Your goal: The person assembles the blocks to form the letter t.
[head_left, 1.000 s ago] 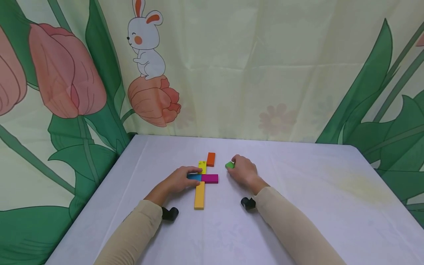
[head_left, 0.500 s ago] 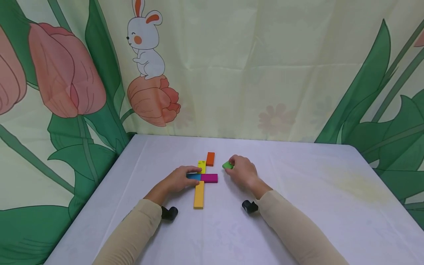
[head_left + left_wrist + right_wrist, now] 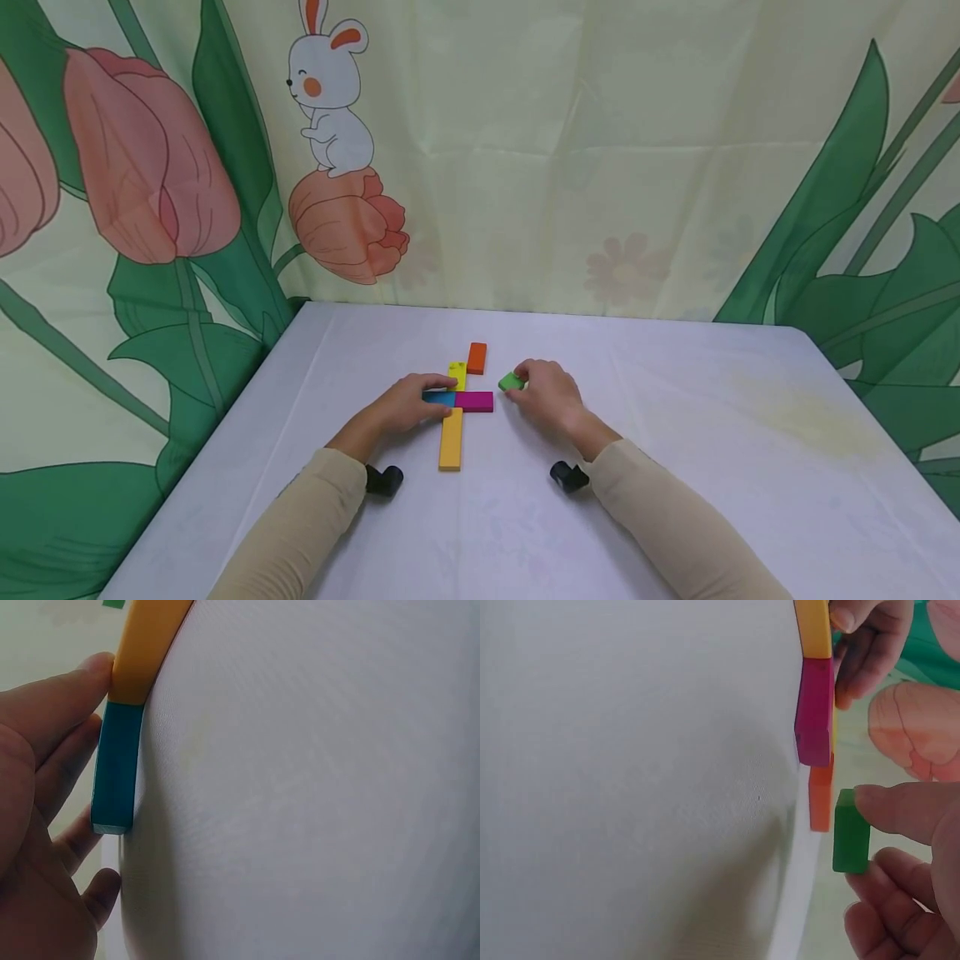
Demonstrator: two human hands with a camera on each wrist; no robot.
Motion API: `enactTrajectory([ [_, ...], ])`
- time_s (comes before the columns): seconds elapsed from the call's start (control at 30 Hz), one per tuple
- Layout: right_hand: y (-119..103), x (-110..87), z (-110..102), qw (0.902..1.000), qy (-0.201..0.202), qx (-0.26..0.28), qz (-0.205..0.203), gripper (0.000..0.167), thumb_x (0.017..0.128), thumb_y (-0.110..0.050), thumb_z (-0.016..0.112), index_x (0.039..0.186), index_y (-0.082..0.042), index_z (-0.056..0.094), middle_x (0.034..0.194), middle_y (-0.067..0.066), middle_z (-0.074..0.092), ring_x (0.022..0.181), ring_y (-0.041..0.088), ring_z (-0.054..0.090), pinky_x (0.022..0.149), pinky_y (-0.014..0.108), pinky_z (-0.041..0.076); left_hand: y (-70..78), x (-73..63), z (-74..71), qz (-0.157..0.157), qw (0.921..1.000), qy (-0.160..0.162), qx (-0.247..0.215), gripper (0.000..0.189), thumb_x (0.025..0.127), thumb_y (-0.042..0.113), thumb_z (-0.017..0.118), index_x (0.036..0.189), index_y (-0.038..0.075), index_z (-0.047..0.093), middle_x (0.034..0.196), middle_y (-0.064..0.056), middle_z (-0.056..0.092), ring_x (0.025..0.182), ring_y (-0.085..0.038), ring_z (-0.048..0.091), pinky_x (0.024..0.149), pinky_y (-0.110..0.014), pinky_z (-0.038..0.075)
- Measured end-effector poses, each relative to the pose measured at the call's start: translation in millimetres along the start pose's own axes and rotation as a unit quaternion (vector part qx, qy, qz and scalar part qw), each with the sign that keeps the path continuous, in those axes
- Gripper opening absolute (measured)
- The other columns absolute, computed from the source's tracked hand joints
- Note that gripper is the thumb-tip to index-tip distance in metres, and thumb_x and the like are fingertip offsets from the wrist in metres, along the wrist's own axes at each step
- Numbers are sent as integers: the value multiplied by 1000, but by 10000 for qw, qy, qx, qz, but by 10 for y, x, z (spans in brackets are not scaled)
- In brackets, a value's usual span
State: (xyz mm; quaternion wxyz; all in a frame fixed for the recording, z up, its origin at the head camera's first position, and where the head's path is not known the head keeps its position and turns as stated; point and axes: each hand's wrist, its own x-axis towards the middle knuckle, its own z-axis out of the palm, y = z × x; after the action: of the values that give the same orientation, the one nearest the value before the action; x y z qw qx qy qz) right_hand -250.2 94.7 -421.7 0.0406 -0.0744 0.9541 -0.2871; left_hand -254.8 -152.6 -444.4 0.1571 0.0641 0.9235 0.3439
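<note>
My right hand (image 3: 551, 396) pinches a small green block (image 3: 850, 832) between thumb and fingertips, raised off the table to the right of the magenta block (image 3: 475, 402). My left hand (image 3: 401, 407) rests over the blue block (image 3: 437, 399), fingers spread. Its thumb touches the amber block (image 3: 451, 442) near the blue one, and its index fingertip lies at the yellow block (image 3: 457, 372). Blue and magenta lie end to end in a row, with yellow behind and amber in front. An orange block (image 3: 477, 358) adjoins yellow at the far right. The hand partly hides blue.
A white-covered table (image 3: 675, 467) carries the blocks. Behind it hangs a curtain (image 3: 525, 167) printed with tulips and a rabbit. Black wrist cameras stick out under both sleeves, one on the left (image 3: 386, 481) and one on the right (image 3: 569, 477).
My right hand has brought the green block a little left and nearer, toward the magenta block's right end. The left hand and the laid blocks have stayed put.
</note>
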Motion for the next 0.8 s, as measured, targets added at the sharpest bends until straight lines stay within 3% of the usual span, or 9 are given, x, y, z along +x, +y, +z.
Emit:
enactTrajectory([
  [0.8, -116, -244, 47, 9981, -122, -132, -590, 39, 85, -29, 80, 116, -7, 73, 100, 2, 69, 95, 21, 57, 82, 37, 53, 8, -18, 7, 105, 9999, 21, -50, 51, 89, 26, 78, 137, 25, 63, 144, -4, 54, 138, -31, 41, 107, -53, 41],
])
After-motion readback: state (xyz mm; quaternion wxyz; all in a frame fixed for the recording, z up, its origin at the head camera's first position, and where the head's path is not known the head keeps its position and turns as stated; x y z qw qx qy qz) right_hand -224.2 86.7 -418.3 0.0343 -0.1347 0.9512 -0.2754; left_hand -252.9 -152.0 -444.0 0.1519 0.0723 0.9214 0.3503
